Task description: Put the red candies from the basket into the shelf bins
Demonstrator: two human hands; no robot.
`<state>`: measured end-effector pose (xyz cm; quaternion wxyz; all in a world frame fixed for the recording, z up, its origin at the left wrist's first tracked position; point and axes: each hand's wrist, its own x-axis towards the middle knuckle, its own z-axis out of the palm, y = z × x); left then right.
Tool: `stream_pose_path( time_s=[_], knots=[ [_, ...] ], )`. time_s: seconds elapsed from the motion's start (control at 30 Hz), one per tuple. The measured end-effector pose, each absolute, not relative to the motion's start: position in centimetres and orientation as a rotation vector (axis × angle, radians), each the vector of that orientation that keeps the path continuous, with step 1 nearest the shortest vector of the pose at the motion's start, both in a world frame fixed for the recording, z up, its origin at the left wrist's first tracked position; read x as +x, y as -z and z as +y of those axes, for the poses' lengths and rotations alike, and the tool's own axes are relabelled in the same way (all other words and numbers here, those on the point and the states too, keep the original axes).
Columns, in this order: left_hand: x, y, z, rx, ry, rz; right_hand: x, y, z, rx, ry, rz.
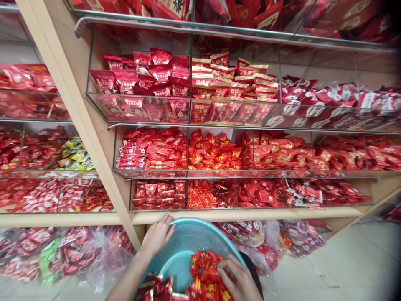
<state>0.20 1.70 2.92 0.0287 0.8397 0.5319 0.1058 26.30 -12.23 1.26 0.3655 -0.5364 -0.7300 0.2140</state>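
Note:
A teal plastic basket (205,225) stands below the lowest shelf. My left hand (156,236) grips its far left rim, with the fingers bent over the edge. Inside, bright red wrapped candies (205,263) with yellow print are heaped at the right. Darker red packets (159,288) with gold edges lie at the near left, cut off by the bottom of the view. My right hand (236,276) reaches into the basket from the right, its fingers curled against the bright red candies. The palm side is turned away, so how many it holds is hidden.
Glass-fronted shelves ahead hold red packets (163,79), gold-edged packets (232,92) and small red candies (214,152) in divided bins. A wooden upright (78,108) separates the left shelves. Plastic bags of sweets (94,255) lie beneath, on both sides, above a tiled floor (344,267).

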Motion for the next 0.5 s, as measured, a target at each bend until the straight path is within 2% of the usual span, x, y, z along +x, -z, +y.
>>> stream_pose_path(
  time_s=[0.5],
  knots=[
    [0.3, -3.1, 1.7, 2.538, -0.337, 1.625, 29.5, 1.5, -13.6, -1.519, -0.462, -1.47]
  ],
)
